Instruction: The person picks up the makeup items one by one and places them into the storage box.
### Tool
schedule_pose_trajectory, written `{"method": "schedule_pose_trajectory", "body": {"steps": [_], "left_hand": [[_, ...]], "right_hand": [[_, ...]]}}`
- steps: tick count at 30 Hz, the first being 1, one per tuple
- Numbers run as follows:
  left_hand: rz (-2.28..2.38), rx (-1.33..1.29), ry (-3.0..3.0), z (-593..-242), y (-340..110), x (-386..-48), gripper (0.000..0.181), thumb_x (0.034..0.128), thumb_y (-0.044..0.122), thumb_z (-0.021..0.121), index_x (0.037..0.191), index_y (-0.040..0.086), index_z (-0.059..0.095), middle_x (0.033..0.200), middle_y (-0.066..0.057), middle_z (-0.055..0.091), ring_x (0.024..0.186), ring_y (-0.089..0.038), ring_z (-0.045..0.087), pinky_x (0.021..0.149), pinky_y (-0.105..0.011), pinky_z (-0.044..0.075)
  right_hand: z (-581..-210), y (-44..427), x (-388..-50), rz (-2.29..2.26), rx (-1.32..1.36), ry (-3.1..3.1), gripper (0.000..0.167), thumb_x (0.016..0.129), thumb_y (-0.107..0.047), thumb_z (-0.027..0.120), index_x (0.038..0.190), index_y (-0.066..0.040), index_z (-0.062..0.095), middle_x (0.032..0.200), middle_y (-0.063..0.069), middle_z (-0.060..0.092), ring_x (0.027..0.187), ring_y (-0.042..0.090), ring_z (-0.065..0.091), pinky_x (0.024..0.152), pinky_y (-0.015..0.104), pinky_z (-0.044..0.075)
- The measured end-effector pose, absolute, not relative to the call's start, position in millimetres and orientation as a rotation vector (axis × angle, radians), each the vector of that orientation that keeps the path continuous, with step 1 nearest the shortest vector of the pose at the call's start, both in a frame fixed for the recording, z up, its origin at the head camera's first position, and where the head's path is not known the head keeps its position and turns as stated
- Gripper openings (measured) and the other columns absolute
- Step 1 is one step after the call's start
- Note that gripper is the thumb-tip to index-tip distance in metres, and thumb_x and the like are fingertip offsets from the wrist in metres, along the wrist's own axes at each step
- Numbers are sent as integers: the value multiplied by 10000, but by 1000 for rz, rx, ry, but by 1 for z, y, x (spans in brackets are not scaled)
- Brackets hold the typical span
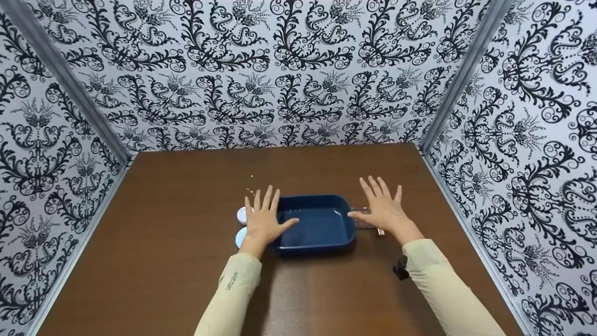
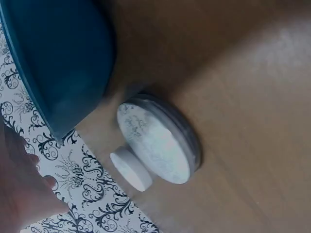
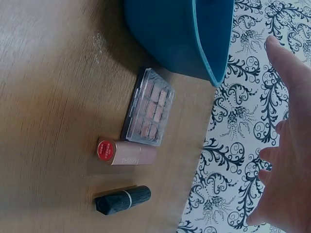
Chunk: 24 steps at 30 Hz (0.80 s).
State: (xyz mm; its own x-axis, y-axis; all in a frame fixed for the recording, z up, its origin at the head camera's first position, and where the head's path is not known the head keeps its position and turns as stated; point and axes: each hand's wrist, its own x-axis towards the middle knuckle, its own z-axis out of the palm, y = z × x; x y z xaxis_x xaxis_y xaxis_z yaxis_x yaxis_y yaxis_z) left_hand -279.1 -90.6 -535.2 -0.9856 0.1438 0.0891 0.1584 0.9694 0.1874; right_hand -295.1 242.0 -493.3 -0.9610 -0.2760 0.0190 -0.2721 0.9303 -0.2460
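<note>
Looking down at the table [image 1: 163,261], we are seeing a blue tray [image 1: 319,224] lying between two hands, its inside facing up; the left hand [image 1: 265,221] is hovering about the tray's left end, its fingers straight and apart, its thumb pointing inward, gripping nothing; the right hand [image 1: 385,212] is hovering about the right end, its fingers also straight and apart, its thumb pointing toward the rim, gripping nothing; whether either thumb is touching the tray, we are not able to tell.

Near the tray's left end, we are seeing a large disc [image 2: 154,141] lying flat, white on top and greyish at the side; a small disc [image 2: 130,169], white, is lying just beside it; off the right end, a palette [image 3: 148,109] is showing pinkish pans under its clear lid; a pink tube [image 3: 131,154] with a red end label is lying along the palette's end, and a black tube [image 3: 124,199] with a light band is lying near it, apart.

Both sleeves [image 1: 238,280] are showing pale yellow, the left one bearing dark lettering; a black-and-white wall [image 1: 317,79], covered in scrolls, is standing behind the table.
</note>
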Motion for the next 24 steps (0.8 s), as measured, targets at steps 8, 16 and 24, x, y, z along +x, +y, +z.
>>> {"method": "schedule_pose_trajectory", "body": {"steps": [8,16,24], "left_hand": [[-316,-245,-3036,-554,-93,-277,1017,838,795,478,1601,174,223,1673,-64,216,1543,-373,170,1207,-658,83],[-343,-213,-3045,-563,-96,-272,1003,852,781,474,1599,158,230,1671,-56,225,1537,-365,201,1207,-655,95],[-419,-182,-3017,-571,-98,-274,1010,856,770,485,1599,139,221,1674,-42,219,1540,-352,196,1215,-645,71]], "right_hand": [[-494,252,-292,-415,-394,3083,1076,827,-705,620,1618,-176,118,1674,168,138,1552,395,44,1116,759,-113],[-495,259,-294,-390,-368,3100,1081,828,-711,610,1615,-151,125,1664,197,151,1540,424,66,1111,767,-106],[-498,268,-292,-395,-361,3110,1044,851,-649,634,1611,-130,142,1653,219,172,1532,436,82,1103,774,-109]]}}
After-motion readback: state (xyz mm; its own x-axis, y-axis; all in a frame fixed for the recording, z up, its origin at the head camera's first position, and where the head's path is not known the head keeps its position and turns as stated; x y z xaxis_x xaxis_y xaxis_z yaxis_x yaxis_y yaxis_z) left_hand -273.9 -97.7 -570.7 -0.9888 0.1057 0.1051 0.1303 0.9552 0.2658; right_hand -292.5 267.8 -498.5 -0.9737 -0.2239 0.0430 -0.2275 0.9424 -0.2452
